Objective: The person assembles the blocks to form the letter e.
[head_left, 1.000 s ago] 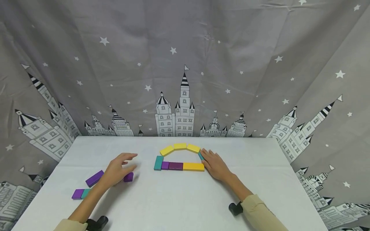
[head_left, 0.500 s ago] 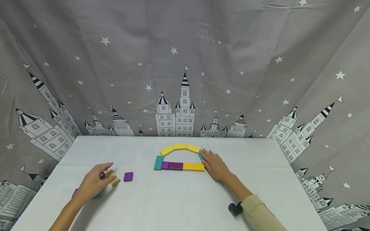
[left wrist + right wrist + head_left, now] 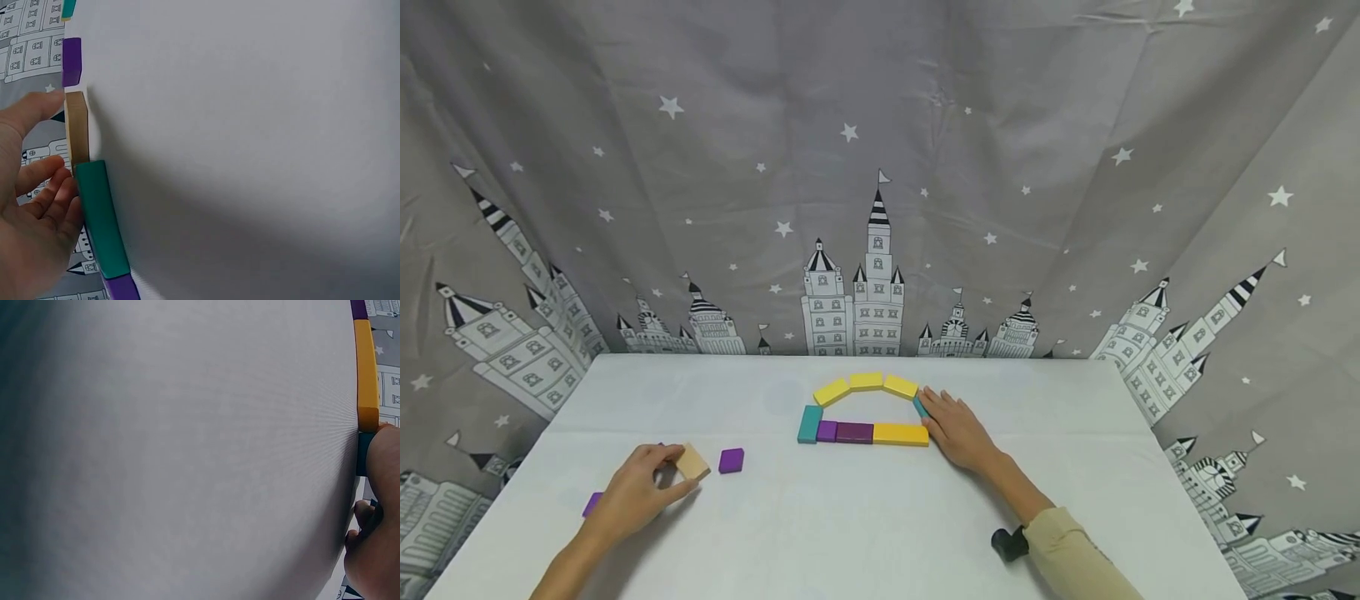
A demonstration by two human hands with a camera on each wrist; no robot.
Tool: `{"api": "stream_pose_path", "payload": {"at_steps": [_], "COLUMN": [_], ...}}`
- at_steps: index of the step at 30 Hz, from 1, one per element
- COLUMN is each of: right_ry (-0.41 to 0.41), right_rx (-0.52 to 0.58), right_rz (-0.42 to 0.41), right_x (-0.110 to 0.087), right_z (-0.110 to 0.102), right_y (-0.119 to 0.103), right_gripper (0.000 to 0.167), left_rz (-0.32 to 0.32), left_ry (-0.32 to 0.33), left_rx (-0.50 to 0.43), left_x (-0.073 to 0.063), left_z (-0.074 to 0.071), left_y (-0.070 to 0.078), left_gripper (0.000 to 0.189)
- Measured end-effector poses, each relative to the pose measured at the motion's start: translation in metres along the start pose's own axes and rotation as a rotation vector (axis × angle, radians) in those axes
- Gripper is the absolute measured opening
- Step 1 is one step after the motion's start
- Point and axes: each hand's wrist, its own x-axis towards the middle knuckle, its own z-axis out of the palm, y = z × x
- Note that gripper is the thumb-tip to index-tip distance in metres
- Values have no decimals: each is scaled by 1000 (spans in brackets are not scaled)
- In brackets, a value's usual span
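Observation:
My left hand [image 3: 638, 496] reaches among loose blocks at the left, its thumb and index finger pinching a plain wooden block [image 3: 692, 462] at its edges. In the left wrist view this wooden block [image 3: 77, 128] stands between thumb and fingertips, close to a green block [image 3: 100, 219] beside the palm. A purple block [image 3: 732, 461] lies to the right of that hand. My right hand [image 3: 958, 429] lies with extended fingers against a teal block [image 3: 921, 407], partly covered, at the right end of a block outline. Its thumb is near the end of a long yellow block [image 3: 901, 435].
Three yellow blocks [image 3: 867, 381] form an arch at the back of the outline. A teal block [image 3: 809, 424] closes its left side, with small purple [image 3: 827, 431] and dark purple [image 3: 854, 432] blocks in front. Another purple block [image 3: 591, 503] shows behind the left wrist. A patterned grey curtain [image 3: 1045, 125] hangs behind the white table [image 3: 850, 533].
My left hand has moved left and toward me from beside the purple block to the wooden block, where thumb and index finger have closed in. My right hand has stayed still.

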Motion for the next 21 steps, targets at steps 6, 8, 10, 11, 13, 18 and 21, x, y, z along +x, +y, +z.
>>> {"api": "stream_pose_path", "payload": {"at_steps": [6, 8, 10, 11, 13, 18, 21], "right_ry": [1, -2, 0, 1, 2, 8, 10], "right_rx": [-4, -4, 1, 4, 5, 3, -2], "right_rz": [1, -1, -6, -7, -8, -10, -12], "right_x": [-1, -1, 0, 0, 0, 0, 0], "right_z": [0, 0, 0, 0, 0, 1, 2], "right_y": [0, -1, -1, -1, -1, 0, 2], "right_gripper": [53, 52, 52, 52, 52, 52, 53], "left_rz": [-26, -35, -44, -48, -51, -46, -41], "left_ry": [-10, -11, -17, -20, -22, -25, -21], "left_rx": [4, 15, 29, 35, 41, 58, 74], "left_x": [-2, -3, -4, -4, -3, 0, 0], "left_z": [2, 2, 2, 2, 2, 3, 5], "left_y": [-1, -2, -3, -3, -4, -4, -3], "left_gripper": [67, 67, 67, 68, 70, 75, 75]}}
